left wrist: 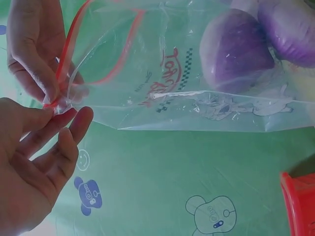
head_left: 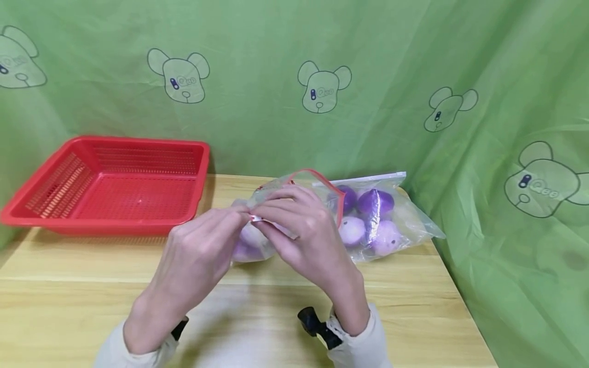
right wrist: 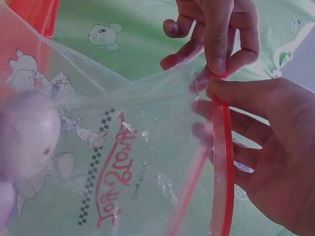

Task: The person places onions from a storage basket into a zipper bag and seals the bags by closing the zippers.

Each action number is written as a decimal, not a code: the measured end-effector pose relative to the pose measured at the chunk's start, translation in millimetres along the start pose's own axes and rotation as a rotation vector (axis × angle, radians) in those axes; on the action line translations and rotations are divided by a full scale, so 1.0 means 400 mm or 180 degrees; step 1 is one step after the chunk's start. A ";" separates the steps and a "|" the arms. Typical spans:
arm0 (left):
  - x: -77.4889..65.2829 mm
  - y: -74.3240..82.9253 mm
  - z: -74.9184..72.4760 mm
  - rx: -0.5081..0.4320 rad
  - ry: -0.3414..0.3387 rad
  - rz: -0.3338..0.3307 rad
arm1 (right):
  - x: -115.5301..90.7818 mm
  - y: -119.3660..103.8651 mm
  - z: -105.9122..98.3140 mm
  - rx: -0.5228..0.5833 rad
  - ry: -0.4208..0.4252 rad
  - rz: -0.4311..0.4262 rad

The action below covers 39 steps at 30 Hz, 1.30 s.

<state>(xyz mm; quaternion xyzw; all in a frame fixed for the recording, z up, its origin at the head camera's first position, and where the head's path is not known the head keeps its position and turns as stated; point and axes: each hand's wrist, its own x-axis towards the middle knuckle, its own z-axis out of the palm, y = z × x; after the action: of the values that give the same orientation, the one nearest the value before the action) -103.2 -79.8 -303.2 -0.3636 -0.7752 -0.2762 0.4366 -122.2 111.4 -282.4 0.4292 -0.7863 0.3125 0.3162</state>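
My left hand [head_left: 202,250] and right hand [head_left: 306,235] meet over a clear zip bag [left wrist: 177,64] with red printing. At one end of the bag's red zip strip [right wrist: 224,162], my left thumb and fingertips pinch the corner. Right beside them, my right thumb and fingers pinch the same strip, which hangs in a loop with the bag's mouth parted. Inside the bag are round purple-and-white vegetables [left wrist: 236,49], partly hidden behind the hands in the head view.
A second clear zip bag [head_left: 414,220] with a white zip lies behind on the right, holding several purple and pale round vegetables [head_left: 352,231]. On the left stands a red perforated basket [head_left: 138,197]. Green printed cloth [head_left: 257,102] hangs around the wooden table [head_left: 92,301].
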 end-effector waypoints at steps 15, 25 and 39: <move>-0.001 -0.001 -0.007 0.0083 -0.0011 0.0038 | 0.000 0.004 -0.008 -0.0042 -0.0148 0.0020; 0.003 0.004 -0.001 -0.0020 -0.0065 -0.0126 | -0.004 -0.017 -0.028 0.0125 -0.0122 0.0201; 0.000 0.004 0.003 -0.0030 0.0027 0.0091 | -0.006 -0.030 -0.031 -0.0032 -0.0259 0.0085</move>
<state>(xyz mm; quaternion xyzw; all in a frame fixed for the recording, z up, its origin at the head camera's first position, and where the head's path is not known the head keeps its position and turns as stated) -102.5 -78.1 -303.6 -0.3755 -0.7668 -0.2751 0.4420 -108.0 116.7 -274.1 0.4294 -0.8057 0.2950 0.2819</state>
